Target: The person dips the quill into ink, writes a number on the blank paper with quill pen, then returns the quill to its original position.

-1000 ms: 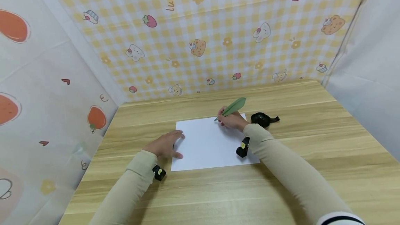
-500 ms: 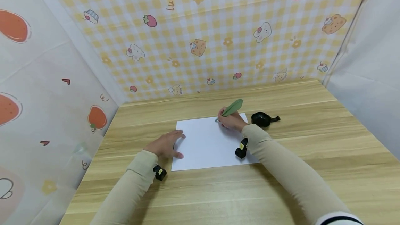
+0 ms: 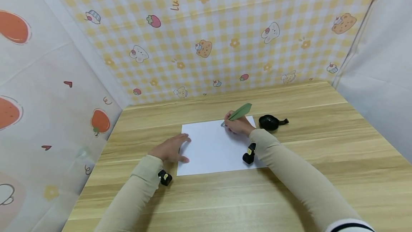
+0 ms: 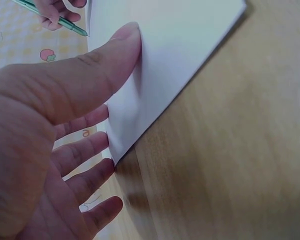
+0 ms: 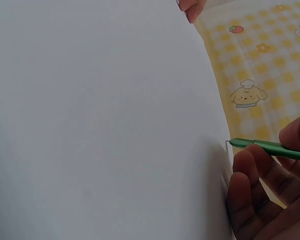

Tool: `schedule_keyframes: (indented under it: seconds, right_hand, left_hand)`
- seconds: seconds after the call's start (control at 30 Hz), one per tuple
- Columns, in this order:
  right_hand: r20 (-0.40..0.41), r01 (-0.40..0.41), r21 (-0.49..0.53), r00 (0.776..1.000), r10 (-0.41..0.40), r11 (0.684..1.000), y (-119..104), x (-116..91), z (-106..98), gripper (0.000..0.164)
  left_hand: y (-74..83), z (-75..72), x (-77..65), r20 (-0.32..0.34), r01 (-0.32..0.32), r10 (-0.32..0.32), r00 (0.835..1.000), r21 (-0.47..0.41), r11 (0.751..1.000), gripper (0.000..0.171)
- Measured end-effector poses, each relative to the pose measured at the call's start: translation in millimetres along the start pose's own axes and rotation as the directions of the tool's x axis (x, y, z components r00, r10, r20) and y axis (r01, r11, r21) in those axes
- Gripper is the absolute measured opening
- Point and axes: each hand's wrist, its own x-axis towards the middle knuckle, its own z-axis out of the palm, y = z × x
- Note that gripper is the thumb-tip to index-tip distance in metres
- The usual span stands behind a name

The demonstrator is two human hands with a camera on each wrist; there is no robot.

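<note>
A sheet of white paper (image 3: pixel 206 149) lies on the table. My right hand (image 3: pixel 239 125) pinches a green pen (image 3: pixel 241 111) with a leaf-shaped end, over the paper's far part. In the right wrist view the tip of the pen (image 5: pixel 270 148) meets the paper (image 5: pixel 100 110), beside a short, thin dark line. My left hand (image 3: pixel 168 149) rests at the paper's left edge, thumb and fingers spread. The left wrist view has its thumb (image 4: pixel 115 60) over the sheet and its fingertips along the edge.
Right of the paper sits a glossy black rounded object (image 3: pixel 269 122) with a short stem. The wooden table (image 3: pixel 212 203) meets a yellow checked backdrop (image 3: pixel 219 31) behind, with white printed sheeting (image 3: pixel 64 117) on the left.
The pen's leaf end has dipped slightly, and its tip has shifted a tiny amount on the paper. My left hand has stayed in place.
</note>
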Motion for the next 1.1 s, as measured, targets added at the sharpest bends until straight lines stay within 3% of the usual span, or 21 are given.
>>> schedule_keyframes:
  seconds: [0.8,1.1]
  right_hand:
    - [0.111,0.054,-0.042,0.993,-0.049,0.998,-1.0,-12.1,11.4,0.008]
    - [0.156,0.039,-0.03,0.987,-0.034,0.999,-4.5,-20.0,13.3,0.005]
  left_hand:
    - [-2.1,-0.4,1.9,0.004,-0.004,0.004,1.0,-0.011,1.0,0.075]
    - [-4.7,-2.8,4.2,0.011,-0.001,0.001,1.0,0.0,1.0,0.074]
